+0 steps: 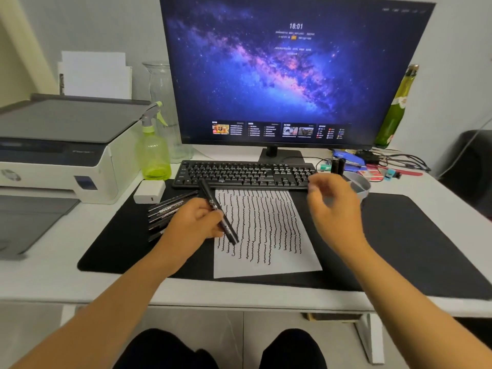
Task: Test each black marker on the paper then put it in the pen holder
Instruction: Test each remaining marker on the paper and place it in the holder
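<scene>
Landmark is the paper [266, 233], flat on the black mat [399, 235] just in front of the keyboard [245, 173] and nearly full of squiggle rows. Untested pile of markers [170, 209] lies left of it. Your left hand [197, 222] grips one marker [218, 211], capped as far as I can tell, low end over the paper's left edge. Your right hand [332, 206] hangs loosely curled and empty, above the paper's right edge. The pen holder [358, 186] sits beyond the far right corner. Step in hand looks like a fresh marker picked up; next: uncap, scribble in a bare strip.

Single head-worn wide-angle view, looking forward and down from a seated person's eye level, close above the white worktop [266, 294], monitor [292, 73] upright straight ahead, both forearms reaching in from the bottom edge, knees at the lower border, edges bowed by lens distortion
</scene>
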`<move>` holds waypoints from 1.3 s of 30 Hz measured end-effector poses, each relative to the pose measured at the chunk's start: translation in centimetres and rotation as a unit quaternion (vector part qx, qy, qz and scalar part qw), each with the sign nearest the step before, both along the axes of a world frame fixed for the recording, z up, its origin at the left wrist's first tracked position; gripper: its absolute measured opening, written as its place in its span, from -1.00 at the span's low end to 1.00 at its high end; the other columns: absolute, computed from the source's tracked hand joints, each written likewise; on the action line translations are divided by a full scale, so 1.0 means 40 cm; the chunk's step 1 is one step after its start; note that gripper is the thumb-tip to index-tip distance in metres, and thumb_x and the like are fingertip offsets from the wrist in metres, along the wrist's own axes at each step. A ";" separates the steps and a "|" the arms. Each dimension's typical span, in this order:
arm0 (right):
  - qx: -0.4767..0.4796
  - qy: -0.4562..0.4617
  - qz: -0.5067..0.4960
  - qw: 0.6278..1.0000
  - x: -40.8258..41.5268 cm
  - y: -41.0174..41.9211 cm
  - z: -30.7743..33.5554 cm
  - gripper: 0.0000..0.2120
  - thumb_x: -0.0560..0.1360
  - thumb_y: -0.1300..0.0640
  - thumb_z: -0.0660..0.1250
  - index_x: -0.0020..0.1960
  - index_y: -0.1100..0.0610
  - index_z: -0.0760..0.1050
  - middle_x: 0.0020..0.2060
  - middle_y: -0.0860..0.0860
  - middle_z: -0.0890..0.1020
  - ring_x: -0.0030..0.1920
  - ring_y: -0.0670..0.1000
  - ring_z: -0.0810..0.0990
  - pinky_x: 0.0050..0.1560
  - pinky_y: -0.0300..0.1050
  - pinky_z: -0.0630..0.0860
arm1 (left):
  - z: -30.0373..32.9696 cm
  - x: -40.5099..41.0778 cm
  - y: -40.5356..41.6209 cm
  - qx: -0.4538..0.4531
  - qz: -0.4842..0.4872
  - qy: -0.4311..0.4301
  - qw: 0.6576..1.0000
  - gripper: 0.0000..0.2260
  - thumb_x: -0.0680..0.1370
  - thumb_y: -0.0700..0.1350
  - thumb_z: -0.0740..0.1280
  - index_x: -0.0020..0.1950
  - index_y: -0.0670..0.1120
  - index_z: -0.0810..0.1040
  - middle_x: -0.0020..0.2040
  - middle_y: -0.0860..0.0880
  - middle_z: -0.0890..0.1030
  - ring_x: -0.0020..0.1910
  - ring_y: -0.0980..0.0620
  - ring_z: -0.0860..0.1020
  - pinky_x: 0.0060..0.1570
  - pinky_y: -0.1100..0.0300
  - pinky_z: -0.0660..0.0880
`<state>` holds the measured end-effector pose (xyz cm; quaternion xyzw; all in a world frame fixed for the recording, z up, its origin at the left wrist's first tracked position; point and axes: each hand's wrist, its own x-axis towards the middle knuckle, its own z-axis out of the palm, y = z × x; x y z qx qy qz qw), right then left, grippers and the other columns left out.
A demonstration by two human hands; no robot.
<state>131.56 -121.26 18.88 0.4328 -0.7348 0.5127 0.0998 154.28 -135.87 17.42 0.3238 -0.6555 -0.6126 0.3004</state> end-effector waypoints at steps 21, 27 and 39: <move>-0.065 -0.332 0.378 0.862 0.220 0.052 -0.095 -0.77 0.60 -0.01 0.30 -0.06 0.15 0.51 -0.42 0.11 0.58 -0.54 0.04 0.48 -0.34 -0.04 0.58 | 0.039 0.023 0.088 -0.407 -0.228 -0.157 0.871 -0.59 0.49 0.35 0.12 -0.04 0.04 0.51 -0.29 0.11 0.55 -0.31 0.17 0.53 -0.34 0.24 0.48; -0.088 -0.260 0.226 0.935 0.120 0.119 -0.085 -0.78 0.52 0.29 0.27 -0.28 0.13 0.48 -0.42 -0.08 0.63 -0.50 -0.19 0.53 -0.46 -0.31 0.43 | -0.001 0.087 0.029 -0.451 -0.259 -0.265 0.812 -0.81 0.62 -0.05 0.13 -0.06 -0.02 0.52 -0.25 0.13 0.45 -0.30 0.13 0.47 -0.27 0.31 0.36; 0.069 -0.254 0.146 0.953 0.078 0.059 -0.103 -0.83 0.57 0.07 0.36 -0.18 0.08 0.60 -0.39 -0.06 0.65 -0.38 -0.10 0.59 -0.40 -0.14 0.50 | -0.062 -0.001 -0.052 -0.524 -0.102 -0.332 0.778 -0.51 0.47 0.36 0.05 0.13 0.06 0.50 -0.02 0.11 0.53 -0.09 0.13 0.48 -0.18 0.20 0.43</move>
